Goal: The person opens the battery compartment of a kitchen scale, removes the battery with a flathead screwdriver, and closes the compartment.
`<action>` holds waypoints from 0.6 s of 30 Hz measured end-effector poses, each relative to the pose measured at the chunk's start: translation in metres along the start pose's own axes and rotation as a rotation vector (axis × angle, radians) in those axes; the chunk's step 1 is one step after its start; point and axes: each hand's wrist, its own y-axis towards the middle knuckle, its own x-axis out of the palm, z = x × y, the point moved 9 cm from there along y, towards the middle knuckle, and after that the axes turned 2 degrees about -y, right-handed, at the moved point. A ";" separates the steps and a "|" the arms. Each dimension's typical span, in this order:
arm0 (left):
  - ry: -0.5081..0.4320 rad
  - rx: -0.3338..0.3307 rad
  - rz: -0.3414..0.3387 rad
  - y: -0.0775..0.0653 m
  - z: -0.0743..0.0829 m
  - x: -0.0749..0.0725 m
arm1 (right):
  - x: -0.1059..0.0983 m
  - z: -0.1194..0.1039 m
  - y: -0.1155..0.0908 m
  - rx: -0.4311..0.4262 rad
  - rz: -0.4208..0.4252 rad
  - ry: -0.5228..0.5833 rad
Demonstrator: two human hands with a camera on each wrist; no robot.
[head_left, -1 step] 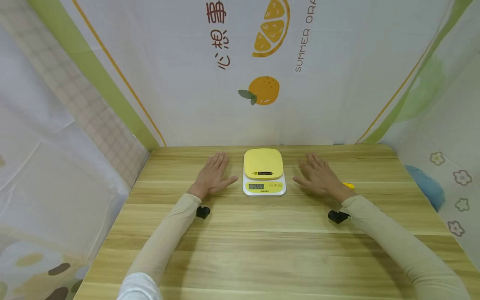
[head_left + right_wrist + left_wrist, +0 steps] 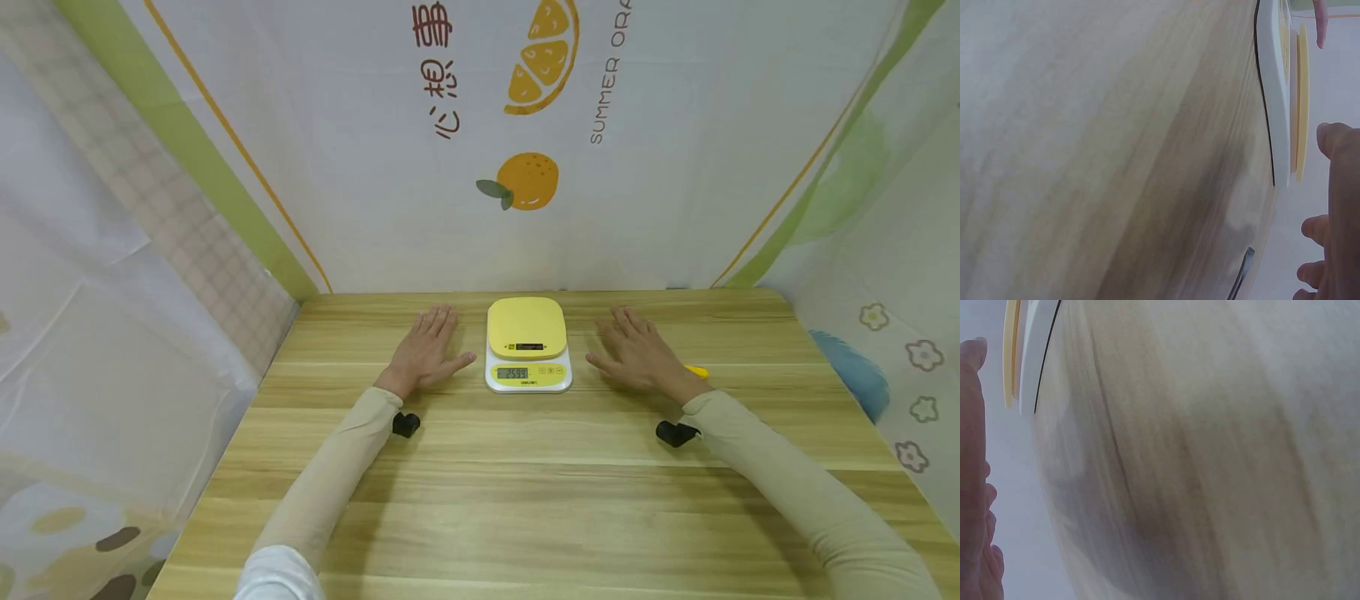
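Observation:
A yellow-topped kitchen scale [image 2: 527, 329] with a white base stands near the table's back edge, its small display showing digits. To its left my left hand [image 2: 425, 354] is held palm down, fingers straight and thumb pointing at the scale. On the other side my right hand [image 2: 636, 354] mirrors it, fingers spread. Both hands are apart from the scale and hold nothing. A screwdriver lies by the right hand: its yellow handle [image 2: 697, 372] shows past the wrist, and its flat metal tip [image 2: 1247, 257] appears in the right wrist view. The middle of it is hidden under the hand.
The wooden table [image 2: 517, 500] stretches from the scale toward the person. A white printed cloth [image 2: 375, 208] hangs behind its back edge, with more cloth at the left and right sides. Black wrist mounts [image 2: 677, 433] stick out under the sleeves.

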 end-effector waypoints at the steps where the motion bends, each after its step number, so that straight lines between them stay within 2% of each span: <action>1: 0.001 0.001 0.001 0.000 0.000 0.000 | 0.000 0.000 0.000 0.000 0.001 0.000; 11: 0.005 -0.005 -0.004 -0.001 -0.002 0.000 | -0.002 0.001 0.001 0.005 -0.013 -0.015; 18: -0.012 0.013 0.038 0.002 0.004 -0.015 | -0.016 0.000 0.007 -0.022 0.002 -0.008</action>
